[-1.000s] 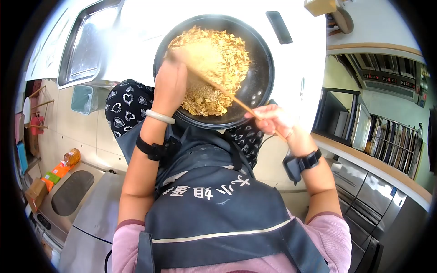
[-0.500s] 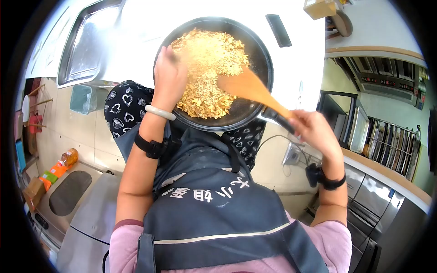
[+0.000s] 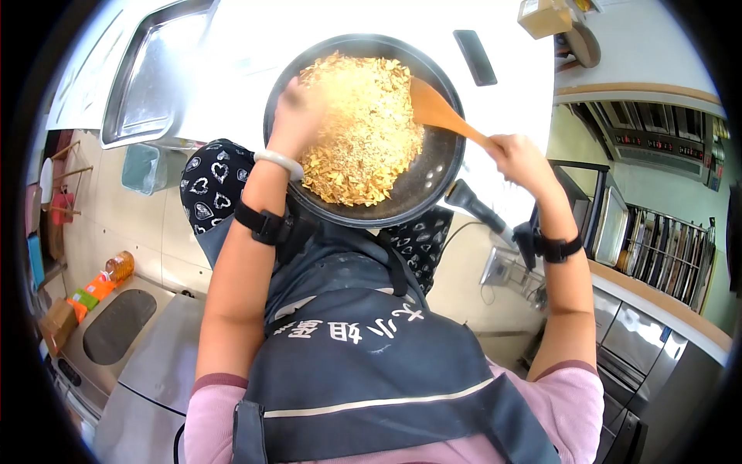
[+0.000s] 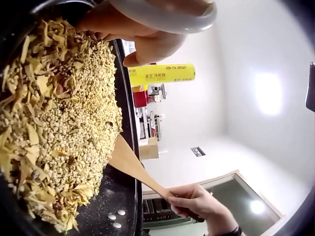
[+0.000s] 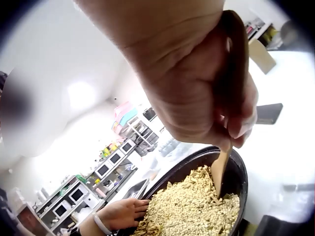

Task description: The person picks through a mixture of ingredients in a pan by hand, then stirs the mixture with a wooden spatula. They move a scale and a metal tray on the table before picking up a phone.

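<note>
A black pan (image 3: 442, 166) holds a heap of pale grains mixed with yellow-brown flakes (image 3: 359, 131). My right hand (image 3: 522, 162) grips the handle of a wooden spatula (image 3: 437, 108). The spatula's blade sits at the right edge of the heap, and in the right wrist view it dips into the grains. At the pan's left side is my left hand (image 3: 297, 120), its fingers reaching over the rim beside the food. Those fingers look fairly straight in the right wrist view, though the head view blurs them.
The pan's black handle (image 3: 475, 205) points toward the lower right. A phone (image 3: 475, 58) lies on the white table beyond the pan, and a metal tray (image 3: 143, 97) is at the left. A yellow wrap box (image 4: 165, 73) shows behind the pan in the left wrist view.
The spatula's handle end was near the pan's lower right; its blade then swung into the heap and now lies farther up at the right edge. The left hand stays by the left rim.
</note>
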`<action>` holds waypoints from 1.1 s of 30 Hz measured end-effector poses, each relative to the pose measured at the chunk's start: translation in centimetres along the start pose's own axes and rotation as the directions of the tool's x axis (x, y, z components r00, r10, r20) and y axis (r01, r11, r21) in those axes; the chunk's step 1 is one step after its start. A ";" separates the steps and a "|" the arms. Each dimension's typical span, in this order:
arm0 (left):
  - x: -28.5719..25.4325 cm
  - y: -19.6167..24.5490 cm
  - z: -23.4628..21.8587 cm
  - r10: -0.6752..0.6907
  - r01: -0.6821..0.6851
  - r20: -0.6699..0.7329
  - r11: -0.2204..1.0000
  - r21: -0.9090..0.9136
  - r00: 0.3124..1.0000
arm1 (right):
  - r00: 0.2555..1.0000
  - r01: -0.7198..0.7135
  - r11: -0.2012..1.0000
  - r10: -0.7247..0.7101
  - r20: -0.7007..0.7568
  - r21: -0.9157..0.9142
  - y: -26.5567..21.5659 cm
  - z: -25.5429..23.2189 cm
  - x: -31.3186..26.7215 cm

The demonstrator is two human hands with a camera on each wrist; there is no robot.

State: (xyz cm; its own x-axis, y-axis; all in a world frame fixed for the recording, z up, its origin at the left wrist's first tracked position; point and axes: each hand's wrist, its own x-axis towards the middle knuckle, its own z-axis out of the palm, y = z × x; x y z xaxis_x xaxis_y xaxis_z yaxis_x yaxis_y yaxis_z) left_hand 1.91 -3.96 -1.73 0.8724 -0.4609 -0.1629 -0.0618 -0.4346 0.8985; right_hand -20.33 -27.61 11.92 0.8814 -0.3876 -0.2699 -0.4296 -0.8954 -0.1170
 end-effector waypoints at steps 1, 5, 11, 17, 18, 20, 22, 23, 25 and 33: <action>0.6 -0.3 0.1 -0.053 0.058 0.059 0.995 -0.085 0.997 | 0.988 -0.113 0.982 0.095 0.120 0.149 -0.6 0.0 0.6; 0.8 1.3 0.1 -0.137 0.166 0.140 0.961 -0.221 0.981 | 0.993 -0.048 0.968 0.020 0.113 0.245 -1.4 1.8 1.7; 2.0 -1.9 2.0 -0.246 0.367 0.305 0.813 -0.452 0.920 | 0.989 0.140 0.981 -0.132 -0.069 0.136 -1.5 4.1 -0.2; -4.7 0.0 2.3 0.242 -0.273 0.193 0.949 0.156 0.951 | 0.931 0.260 0.931 -0.312 -0.191 -0.255 -2.7 2.9 -5.6; -6.0 0.3 2.7 0.345 -0.361 0.117 0.914 0.186 0.931 | 0.932 0.262 0.931 -0.313 -0.186 -0.255 -2.6 2.6 -6.3; -8.3 1.8 2.2 0.130 -0.170 0.251 0.975 0.145 0.959 | 0.939 0.235 0.910 -0.303 -0.160 -0.342 -2.4 1.1 -7.7; -9.7 1.3 2.5 0.410 -0.416 0.156 0.910 0.005 0.899 | 0.965 0.158 0.935 -0.214 -0.151 -0.317 -1.4 -0.2 -8.3; -10.0 1.3 1.9 0.372 -0.394 0.213 0.917 0.068 0.903 | 0.964 0.157 0.951 -0.206 -0.167 -0.265 -0.6 -0.9 -8.0; -9.4 1.5 0.6 0.349 -0.368 0.194 0.927 0.075 0.917 | 0.968 0.126 0.968 -0.168 -0.187 -0.216 0.5 -2.0 -6.2; -4.7 2.4 -1.1 -0.098 0.111 0.112 0.987 -0.117 0.989 | 0.916 0.285 0.928 -0.338 -0.218 -0.242 2.7 0.3 5.0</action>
State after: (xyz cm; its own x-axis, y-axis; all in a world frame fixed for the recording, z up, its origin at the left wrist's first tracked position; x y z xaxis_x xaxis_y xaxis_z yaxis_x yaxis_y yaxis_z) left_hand -1.79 -2.01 1.67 0.8147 -0.4997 -0.2944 0.0925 -0.3891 0.9166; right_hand -17.17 -31.89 9.96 0.9950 -0.1003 0.0008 -0.1003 -0.9939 0.0455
